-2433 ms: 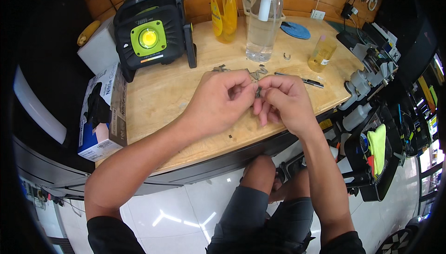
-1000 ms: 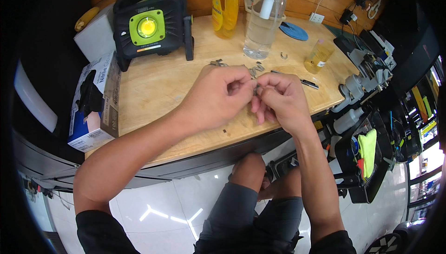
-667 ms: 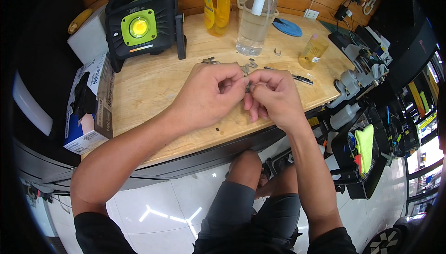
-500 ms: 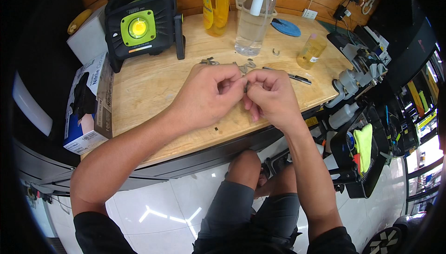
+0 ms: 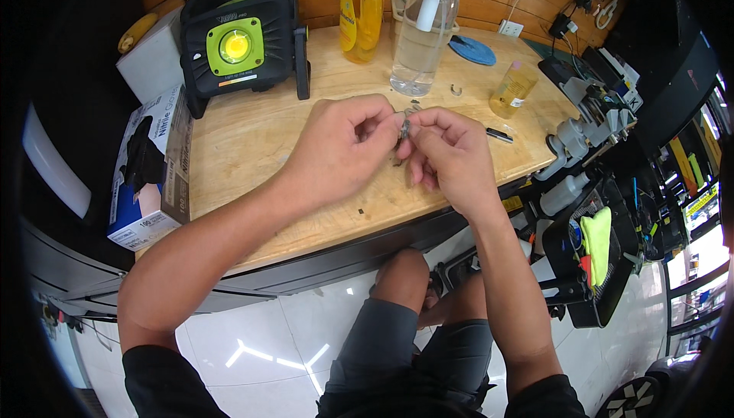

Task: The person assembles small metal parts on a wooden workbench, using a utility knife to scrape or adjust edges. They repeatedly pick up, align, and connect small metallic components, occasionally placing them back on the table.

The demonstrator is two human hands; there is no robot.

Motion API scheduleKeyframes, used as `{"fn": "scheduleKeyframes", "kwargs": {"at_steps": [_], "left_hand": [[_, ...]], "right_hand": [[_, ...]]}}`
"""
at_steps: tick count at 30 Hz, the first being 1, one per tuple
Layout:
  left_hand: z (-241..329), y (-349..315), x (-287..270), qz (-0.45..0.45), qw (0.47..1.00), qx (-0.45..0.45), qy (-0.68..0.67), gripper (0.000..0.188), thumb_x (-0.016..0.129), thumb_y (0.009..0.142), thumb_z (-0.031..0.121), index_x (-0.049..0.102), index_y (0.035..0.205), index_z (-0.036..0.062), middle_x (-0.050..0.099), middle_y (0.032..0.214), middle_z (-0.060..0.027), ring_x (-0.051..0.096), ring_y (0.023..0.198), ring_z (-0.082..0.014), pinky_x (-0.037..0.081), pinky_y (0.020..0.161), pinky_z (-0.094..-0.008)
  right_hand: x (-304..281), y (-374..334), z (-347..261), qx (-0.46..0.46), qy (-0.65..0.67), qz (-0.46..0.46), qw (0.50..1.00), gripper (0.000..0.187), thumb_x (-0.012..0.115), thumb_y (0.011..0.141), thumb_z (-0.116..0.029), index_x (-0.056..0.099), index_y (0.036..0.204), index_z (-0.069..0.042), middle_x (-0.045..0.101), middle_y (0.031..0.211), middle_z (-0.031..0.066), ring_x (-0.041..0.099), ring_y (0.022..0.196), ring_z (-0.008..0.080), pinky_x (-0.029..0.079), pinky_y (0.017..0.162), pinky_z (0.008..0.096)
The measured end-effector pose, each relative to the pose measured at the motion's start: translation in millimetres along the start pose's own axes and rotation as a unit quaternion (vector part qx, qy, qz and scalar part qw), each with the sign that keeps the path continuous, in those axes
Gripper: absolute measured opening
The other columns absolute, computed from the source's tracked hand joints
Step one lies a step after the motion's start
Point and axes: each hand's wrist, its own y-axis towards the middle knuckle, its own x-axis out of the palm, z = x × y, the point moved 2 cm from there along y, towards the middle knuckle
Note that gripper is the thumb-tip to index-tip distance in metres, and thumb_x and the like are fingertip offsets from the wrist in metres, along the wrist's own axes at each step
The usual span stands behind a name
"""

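Observation:
Fingertips of both hands meet over the worktop around a small dark grey piece [image 5: 405,129], too small and too covered to name its kind. My left hand [image 5: 344,141] pinches it between thumb and forefinger from the left. From the right, the thumb and forefinger of my right hand [image 5: 456,150] close on the same piece, its lower fingers curled loosely beneath. Just behind the fingertips lie a few small greyish scraps [image 5: 415,104], partly hidden by my hands. To the right of my right hand, a black pen [image 5: 499,136] pokes out, its other end covered.
A lit work lamp [image 5: 237,47] and a glove box [image 5: 149,169] stand left on the wooden worktop [image 5: 237,188]. At the back are a yellow liquid bottle [image 5: 362,16] and a clear spray bottle [image 5: 420,39]. A small amber bottle [image 5: 514,91] and blue disc [image 5: 472,50] sit right.
My right hand has turned slightly and its fingers have spread a little, so more of the small grey piece shows. Both hands remain together at nearly the same spot.

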Motion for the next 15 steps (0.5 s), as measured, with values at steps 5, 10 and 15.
{"fn": "scheduleKeyframes", "kwargs": {"at_steps": [5, 10, 15], "left_hand": [[-7.5, 4.5, -1.1, 0.007, 1.0, 0.013, -0.008, 0.027, 0.059, 0.108, 0.024, 0.062, 0.091, 0.0046, 0.058, 0.073, 0.003, 0.056, 0.063, -0.0032, 0.044, 0.047, -0.0219], [-7.7, 4.5, 0.2, -0.006, 0.998, 0.002, -0.056, 0.026, 0.058, 0.109, 0.025, 0.062, 0.093, 0.0047, 0.058, 0.075, 0.003, 0.057, 0.064, -0.0036, 0.045, 0.048, -0.0221], [-6.7, 4.1, 0.0, 0.012, 0.998, -0.025, -0.055, 0.028, 0.062, 0.105, 0.021, 0.065, 0.089, -0.0004, 0.062, 0.066, -0.0029, 0.055, 0.059, -0.0076, 0.044, 0.054, -0.0279]], "right_hand": [[-4.6, 0.6, 2.7, -0.021, 0.025, -0.005, 0.999, 0.017, 0.061, 0.105, -0.012, 0.067, 0.108, 0.003, 0.071, 0.084, 0.0075, 0.06, 0.055, 0.0092, 0.042, 0.044, 0.0222], [-4.2, -0.1, 3.2, -0.028, 0.043, -0.007, 0.999, 0.019, 0.062, 0.105, -0.013, 0.068, 0.111, 0.004, 0.071, 0.085, 0.0073, 0.06, 0.056, 0.0083, 0.042, 0.045, 0.0216], [-0.6, -1.7, -0.1, -0.03, -0.002, 0.017, 0.999, 0.017, 0.066, 0.103, -0.016, 0.068, 0.107, 0.001, 0.07, 0.083, 0.0064, 0.057, 0.056, 0.0071, 0.038, 0.044, 0.0202]]}}
